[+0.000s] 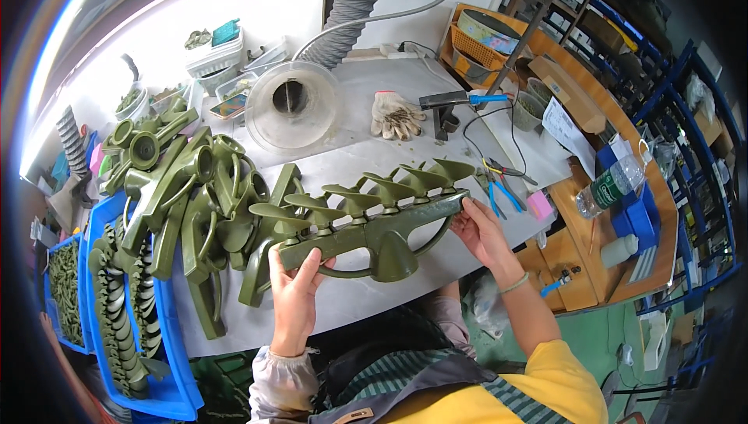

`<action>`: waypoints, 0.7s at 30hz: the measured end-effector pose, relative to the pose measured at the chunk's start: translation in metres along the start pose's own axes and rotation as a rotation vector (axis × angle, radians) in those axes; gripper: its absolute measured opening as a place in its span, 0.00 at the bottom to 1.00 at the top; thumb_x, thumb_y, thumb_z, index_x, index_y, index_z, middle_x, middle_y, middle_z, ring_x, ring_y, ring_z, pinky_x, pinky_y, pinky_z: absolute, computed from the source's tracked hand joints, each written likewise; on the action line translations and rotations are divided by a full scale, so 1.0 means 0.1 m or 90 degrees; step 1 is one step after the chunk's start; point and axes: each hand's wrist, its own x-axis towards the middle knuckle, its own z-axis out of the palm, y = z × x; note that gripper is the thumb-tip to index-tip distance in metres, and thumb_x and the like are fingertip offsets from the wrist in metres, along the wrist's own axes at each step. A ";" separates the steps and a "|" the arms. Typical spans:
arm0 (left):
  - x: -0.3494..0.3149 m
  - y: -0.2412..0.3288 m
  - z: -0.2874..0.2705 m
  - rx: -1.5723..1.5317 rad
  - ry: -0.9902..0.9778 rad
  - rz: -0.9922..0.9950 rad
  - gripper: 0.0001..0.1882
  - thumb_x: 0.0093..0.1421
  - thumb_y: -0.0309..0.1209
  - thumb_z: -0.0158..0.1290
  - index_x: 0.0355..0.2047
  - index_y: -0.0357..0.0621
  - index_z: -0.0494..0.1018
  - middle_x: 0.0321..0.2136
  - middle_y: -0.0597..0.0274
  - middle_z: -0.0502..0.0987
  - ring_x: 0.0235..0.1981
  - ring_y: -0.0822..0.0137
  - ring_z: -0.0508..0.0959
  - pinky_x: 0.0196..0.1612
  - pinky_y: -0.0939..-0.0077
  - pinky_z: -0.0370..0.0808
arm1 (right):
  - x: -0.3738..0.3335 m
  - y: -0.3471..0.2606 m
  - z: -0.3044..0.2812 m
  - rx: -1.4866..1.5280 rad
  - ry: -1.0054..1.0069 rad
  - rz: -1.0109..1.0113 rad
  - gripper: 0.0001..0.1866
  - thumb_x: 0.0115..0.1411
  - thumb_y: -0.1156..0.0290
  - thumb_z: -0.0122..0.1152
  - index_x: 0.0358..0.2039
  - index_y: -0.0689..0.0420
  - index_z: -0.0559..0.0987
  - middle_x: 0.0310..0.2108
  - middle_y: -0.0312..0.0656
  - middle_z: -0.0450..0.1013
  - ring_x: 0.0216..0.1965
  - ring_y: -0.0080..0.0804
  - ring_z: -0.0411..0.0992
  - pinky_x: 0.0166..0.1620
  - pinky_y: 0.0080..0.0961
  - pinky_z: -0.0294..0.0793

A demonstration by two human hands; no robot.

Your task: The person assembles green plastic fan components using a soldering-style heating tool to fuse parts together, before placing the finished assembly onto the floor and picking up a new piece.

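Between my two hands is a long olive-green casting tree point(354, 241) that looks like wax. A row of curved, leaf-like blades point(382, 189) stands along its upper side, and a cone-shaped cup point(392, 258) hangs below with a curved rod on either side. My left hand point(294, 295) is closed on the left end, thumb at the front. My right hand point(481, 235) grips the right end, fingers partly behind it. Just left of the tree lies a heap of similar green bars with cups point(195, 194), apparently without blades.
A blue crate point(183, 369) at the left holds rows of green blades. Behind stand a clear round hood point(261, 124) with a grey duct point(351, 3), a stained glove point(396, 116) and a black tool point(448, 101). Blue-handled pliers point(499, 198) and a bottle point(612, 186) are at the right.
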 end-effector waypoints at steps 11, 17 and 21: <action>0.09 -0.05 -0.10 -0.026 0.002 -0.056 0.14 0.65 0.24 0.51 0.50 0.39 0.64 0.43 0.57 0.76 0.42 0.63 0.79 0.49 0.64 0.79 | -0.09 -0.13 0.08 -0.056 -0.008 -0.039 0.10 0.65 0.65 0.60 0.35 0.57 0.71 0.28 0.34 0.69 0.29 0.22 0.66 0.37 0.21 0.69; 0.20 -0.01 0.06 -0.070 -0.063 -0.085 0.13 0.68 0.29 0.47 0.52 0.41 0.65 0.46 0.57 0.76 0.47 0.62 0.77 0.53 0.55 0.78 | -0.34 -0.39 0.27 -0.124 0.011 -0.168 0.13 0.65 0.66 0.60 0.41 0.59 0.68 0.31 0.34 0.70 0.29 0.20 0.66 0.34 0.18 0.67; 0.40 -0.22 0.06 -0.129 -0.096 -0.067 0.15 0.69 0.31 0.47 0.51 0.36 0.65 0.49 0.53 0.75 0.50 0.60 0.77 0.56 0.62 0.75 | -0.50 -0.50 0.38 -0.213 0.003 -0.279 0.15 0.64 0.67 0.60 0.42 0.60 0.66 0.33 0.35 0.70 0.31 0.19 0.66 0.33 0.17 0.66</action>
